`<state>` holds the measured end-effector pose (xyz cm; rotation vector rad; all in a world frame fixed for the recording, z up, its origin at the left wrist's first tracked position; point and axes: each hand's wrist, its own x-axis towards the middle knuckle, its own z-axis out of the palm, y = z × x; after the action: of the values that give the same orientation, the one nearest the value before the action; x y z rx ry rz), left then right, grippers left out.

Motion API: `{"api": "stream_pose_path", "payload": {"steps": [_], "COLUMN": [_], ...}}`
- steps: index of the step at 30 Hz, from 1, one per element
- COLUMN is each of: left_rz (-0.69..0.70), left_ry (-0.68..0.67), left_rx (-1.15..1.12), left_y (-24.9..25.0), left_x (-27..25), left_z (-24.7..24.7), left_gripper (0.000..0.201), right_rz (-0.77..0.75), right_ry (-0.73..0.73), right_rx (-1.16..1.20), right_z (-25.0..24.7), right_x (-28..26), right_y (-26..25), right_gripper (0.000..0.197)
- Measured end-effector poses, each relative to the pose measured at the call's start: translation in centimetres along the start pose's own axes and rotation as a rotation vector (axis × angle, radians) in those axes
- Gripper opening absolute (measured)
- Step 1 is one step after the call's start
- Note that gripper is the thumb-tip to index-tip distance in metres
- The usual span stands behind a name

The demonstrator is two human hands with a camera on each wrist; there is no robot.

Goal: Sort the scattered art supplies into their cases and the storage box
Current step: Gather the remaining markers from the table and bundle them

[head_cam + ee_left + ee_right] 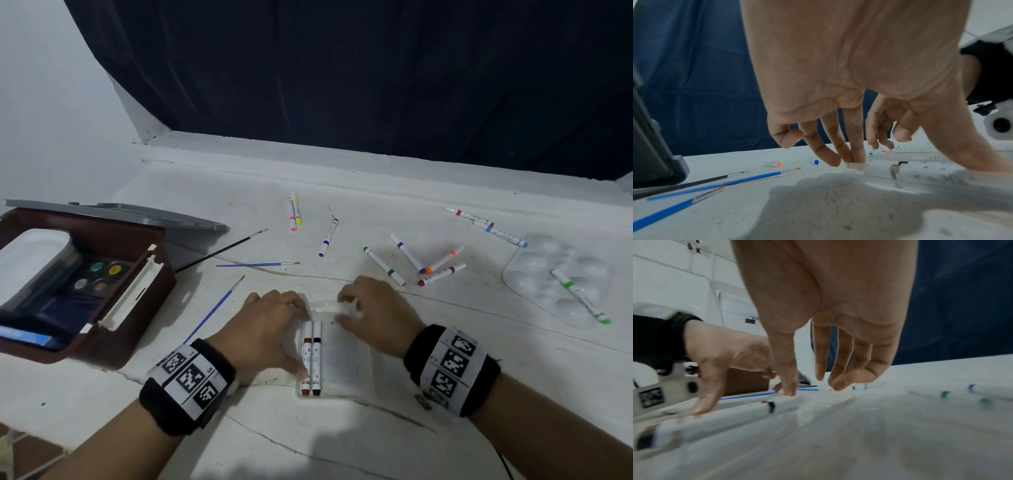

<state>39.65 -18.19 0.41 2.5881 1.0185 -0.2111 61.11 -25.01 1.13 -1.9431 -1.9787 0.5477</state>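
A clear plastic marker case (346, 363) lies flat on the white table between my hands. Inside it, a brown-banded and a black-banded marker (312, 356) lie side by side at its left. My left hand (274, 322) rests on the case's left edge, fingertips (851, 160) pressing its far corner and thumb down by the markers' near end. My right hand (370, 315) hovers over the far right of the case, its thumb (789, 391) touching the clear flap and the other fingers hanging loose. Neither hand grips anything.
An open brown storage box (147, 294) with paints stands at the left. Three brushes (214, 310) lie beside it. Loose markers are scattered beyond the hands: pink and yellow (294, 214), blue (328, 238), green (384, 266), purple (407, 253). A clear palette (534, 263) carries a green marker (579, 296).
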Motion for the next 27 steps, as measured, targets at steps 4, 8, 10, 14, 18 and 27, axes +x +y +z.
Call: {"api": "stream_pose_path", "payload": {"steps": [4, 8, 10, 14, 18, 27], "left_rz": [-0.01, 0.019, 0.029, 0.035, -0.016, -0.099], "left_ry": [-0.002, -0.031, -0.045, 0.08, 0.221, 0.143], "left_rx": [0.055, 0.08, 0.027, -0.224, -0.203, 0.086], "left_y": [-0.3, -0.4, -0.5, -0.8, -1.2, -0.9], "left_x": [1.3, 2.9, 3.7, 5.9, 9.8, 15.3], "left_z": [-0.8, -1.7, -2.2, -3.8, -4.9, -4.8], "left_gripper": [0.089, 0.088, 0.082, 0.06, 0.029, 0.022], "right_rz": [0.109, 0.195, 0.225, 0.271, 0.239, 0.14], "right_ry": [0.092, -0.037, -0.083, -0.111, 0.007, 0.625], "right_rx": [-0.2, -0.387, -0.466, -0.512, -0.408, 0.308], "right_z": [-2.2, -2.6, -2.4, -2.1, -2.5, -5.1], "right_x": [1.9, 2.8, 2.8, 2.9, 2.5, -0.7], "right_y": [3.6, 5.8, 6.0, 5.9, 5.8, 3.6], "right_gripper": [0.028, 0.039, 0.04, 0.04, 0.033, 0.011]}}
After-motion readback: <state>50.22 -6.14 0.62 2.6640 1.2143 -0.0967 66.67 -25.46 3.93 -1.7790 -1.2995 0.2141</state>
